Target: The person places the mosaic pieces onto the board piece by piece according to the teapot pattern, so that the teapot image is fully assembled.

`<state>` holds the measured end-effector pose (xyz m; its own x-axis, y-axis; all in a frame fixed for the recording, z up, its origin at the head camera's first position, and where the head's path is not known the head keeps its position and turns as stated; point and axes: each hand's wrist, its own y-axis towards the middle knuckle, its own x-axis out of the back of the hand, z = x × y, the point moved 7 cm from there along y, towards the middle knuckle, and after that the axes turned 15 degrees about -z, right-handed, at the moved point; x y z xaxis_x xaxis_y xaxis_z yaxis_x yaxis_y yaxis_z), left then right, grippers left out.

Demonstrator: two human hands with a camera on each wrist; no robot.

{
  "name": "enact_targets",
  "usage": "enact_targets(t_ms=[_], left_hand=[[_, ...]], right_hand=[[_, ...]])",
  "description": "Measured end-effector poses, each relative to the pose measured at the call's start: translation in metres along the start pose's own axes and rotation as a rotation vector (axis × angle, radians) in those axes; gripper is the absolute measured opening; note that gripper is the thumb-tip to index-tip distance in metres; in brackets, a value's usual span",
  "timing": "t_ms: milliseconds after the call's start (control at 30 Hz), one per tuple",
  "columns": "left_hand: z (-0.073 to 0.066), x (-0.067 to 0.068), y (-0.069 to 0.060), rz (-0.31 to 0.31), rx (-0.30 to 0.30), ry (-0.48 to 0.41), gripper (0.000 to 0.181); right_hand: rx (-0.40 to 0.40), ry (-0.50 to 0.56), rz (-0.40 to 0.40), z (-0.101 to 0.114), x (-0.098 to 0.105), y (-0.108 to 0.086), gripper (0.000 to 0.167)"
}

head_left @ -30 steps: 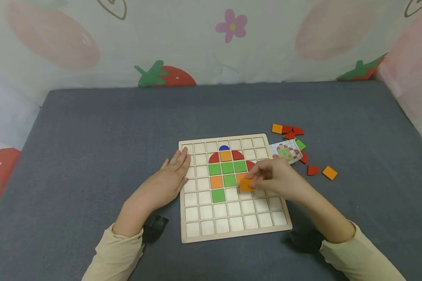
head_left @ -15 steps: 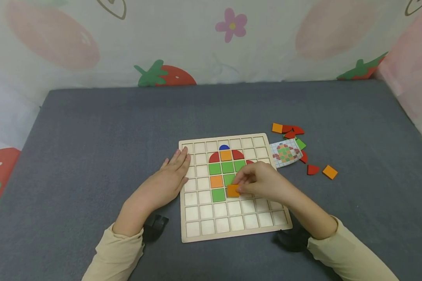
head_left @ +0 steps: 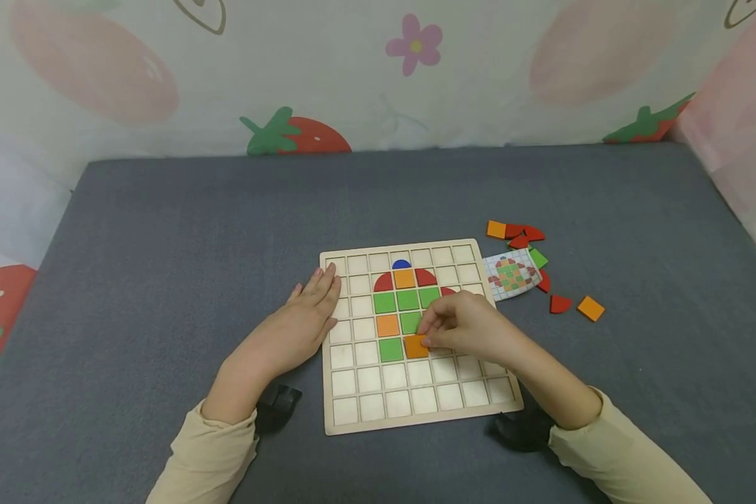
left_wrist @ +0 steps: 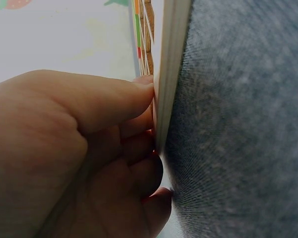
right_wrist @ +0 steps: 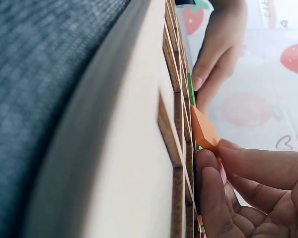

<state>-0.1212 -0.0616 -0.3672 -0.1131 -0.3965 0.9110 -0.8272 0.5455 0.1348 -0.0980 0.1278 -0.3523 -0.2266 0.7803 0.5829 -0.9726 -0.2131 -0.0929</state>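
Grey cloth (head_left: pixel 227 203) lies under a gridded board (head_left: pixel 425 419). Right hand (head_left: pixel 466 323) pinches an orange tile (head_left: pixel 414 347), tilted on it; left hand (head_left: pixel 299 320), fingers straight, touches the board's left edge.

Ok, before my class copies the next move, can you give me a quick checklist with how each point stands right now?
1. Board steadied: ok, the left hand rests on its left edge.
2. Orange tile pinched: ok, the right hand has it by its right side.
3. That tile lying flat in its space: not ok, the right wrist view shows it tilted.
4. Picture card uncovered by hands: ok, its pattern shows at the board's right.
5. Spare pieces available: ok, including a red piece right of the board.
6. Spaces beneath the right hand correctly filled: cannot tell, the hand hides some.
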Motion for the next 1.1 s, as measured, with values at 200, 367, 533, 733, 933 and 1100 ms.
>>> enact_targets(t_ms=[200,367,533,733,933,1100], left_hand=[[-0.0001,0.0002,-0.0002,-0.004,-0.008,0.000,0.054],[0.0001,0.0001,-0.0001,-0.007,-0.011,0.001,0.054],[0.0005,-0.0003,-0.0002,-0.005,-0.006,0.001,0.054],[0.0006,-0.0008,-0.0001,-0.002,0.000,0.004,0.054],[0.0006,-0.0006,-0.0004,-0.005,0.000,0.002,0.054],[0.0012,-0.0011,-0.0003,-0.001,0.004,-0.003,0.054]], right_hand=[[-0.007,0.013,0.012,-0.0001,-0.0009,-0.0006,0.003],[-0.002,0.015,0.009,0.0004,-0.0007,-0.0008,0.003],[-0.018,0.021,0.001,-0.0007,-0.0005,-0.0008,0.003],[-0.046,0.054,0.002,-0.0011,-0.0007,-0.0011,0.003],[-0.066,0.065,-0.002,-0.0019,-0.0007,-0.0015,0.003],[-0.080,0.061,-0.006,-0.0024,-0.0007,-0.0015,0.003]])
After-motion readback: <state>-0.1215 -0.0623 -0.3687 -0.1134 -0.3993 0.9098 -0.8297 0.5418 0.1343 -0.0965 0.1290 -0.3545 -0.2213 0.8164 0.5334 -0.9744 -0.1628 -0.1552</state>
